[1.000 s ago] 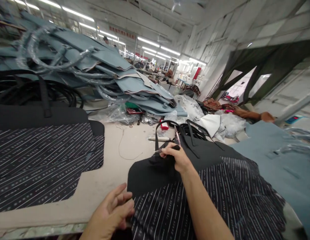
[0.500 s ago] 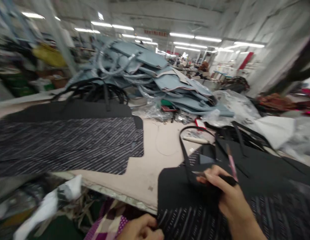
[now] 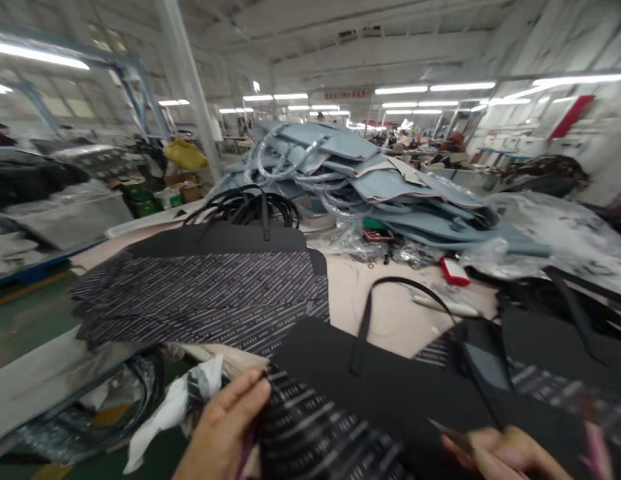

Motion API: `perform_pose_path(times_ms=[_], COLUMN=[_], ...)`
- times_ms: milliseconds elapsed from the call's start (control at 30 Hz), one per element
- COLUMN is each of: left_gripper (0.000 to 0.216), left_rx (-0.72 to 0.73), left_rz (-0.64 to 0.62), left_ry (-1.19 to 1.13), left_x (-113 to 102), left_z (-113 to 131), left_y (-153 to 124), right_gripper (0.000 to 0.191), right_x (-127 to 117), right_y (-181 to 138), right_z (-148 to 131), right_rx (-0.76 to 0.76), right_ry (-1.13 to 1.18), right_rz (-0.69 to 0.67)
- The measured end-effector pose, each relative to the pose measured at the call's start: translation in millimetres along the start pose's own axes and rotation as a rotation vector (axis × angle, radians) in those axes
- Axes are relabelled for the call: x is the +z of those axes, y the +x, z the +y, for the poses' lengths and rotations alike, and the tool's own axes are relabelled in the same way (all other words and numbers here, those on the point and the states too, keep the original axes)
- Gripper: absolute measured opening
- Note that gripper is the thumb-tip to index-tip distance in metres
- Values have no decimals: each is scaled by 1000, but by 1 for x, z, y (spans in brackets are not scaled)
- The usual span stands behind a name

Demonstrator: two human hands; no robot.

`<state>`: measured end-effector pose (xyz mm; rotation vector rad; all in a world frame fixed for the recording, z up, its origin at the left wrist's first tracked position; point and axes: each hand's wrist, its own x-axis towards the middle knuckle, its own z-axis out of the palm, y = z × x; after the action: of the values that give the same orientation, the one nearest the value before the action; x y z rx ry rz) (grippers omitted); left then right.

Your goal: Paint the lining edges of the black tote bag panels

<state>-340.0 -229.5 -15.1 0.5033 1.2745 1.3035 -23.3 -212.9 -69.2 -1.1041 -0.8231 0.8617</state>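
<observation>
Head view: beige worktable [image 3: 390, 313] in a big factory hall w/ strip lights. Upper centre of frame, pile of grey-blue bag panels [image 3: 370, 180]; mid-left, flat black striped fabric panel [image 3: 210, 293] w/ black straps. Lower centre, black striped bag piece w/ looped handle [image 3: 370, 393], partly over table edge. Left hand [image 3: 225, 427] pinches its left edge. Right hand [image 3: 510, 453], bottom right, closed on a thin tool, blurred.

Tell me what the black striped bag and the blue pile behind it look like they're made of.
The bag the left hand grips looks like woven fabric: matte black panel, printed white stripes, soft folds. Its strap seems smooth faux leather, though blur leaves that open. The blue pile looks like stiff, smooth synthetic leather panels lying flat, their handles wrapped in glossy clear plastic.
</observation>
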Motion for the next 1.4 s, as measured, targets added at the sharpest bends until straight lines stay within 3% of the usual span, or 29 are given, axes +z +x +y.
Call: perform_pose_path(times_ms=[100, 200, 300, 533, 700, 800, 1067, 1400], left_gripper=[28, 31, 35, 41, 30, 26, 32, 34], left_rx=[-161, -399, -508, -497, -524, -545, -550, -534], left_rz=[227, 226, 191, 26, 7, 37, -24, -33], left_ry=[-127, -216, -270, -368, -286, -221, -197, -202], left_x=[4, 9, 18, 58, 82, 81, 60, 60], left_z=[2, -10, -23, -42, -54, -61, -70, -70], left_y=[0, -3, -8, -17, -14, -8, -2, -5], right_gripper=[33, 28, 26, 28, 24, 25, 22, 22], right_x=[1, 16, 26, 27, 33, 33, 29, 34], right_y=[-35, -52, -55, -59, -60, -64, -83, -89], right_z=[2, 11, 16, 5, 3, 4, 3, 4], right_rx=[34, 53, 42, -23, -82, -79, -100, -103], right_ry=[-83, -139, -196, -274, -291, -268, -346, -394], right_rz=[83, 64, -40, -82, -86, -71, -60, -42])
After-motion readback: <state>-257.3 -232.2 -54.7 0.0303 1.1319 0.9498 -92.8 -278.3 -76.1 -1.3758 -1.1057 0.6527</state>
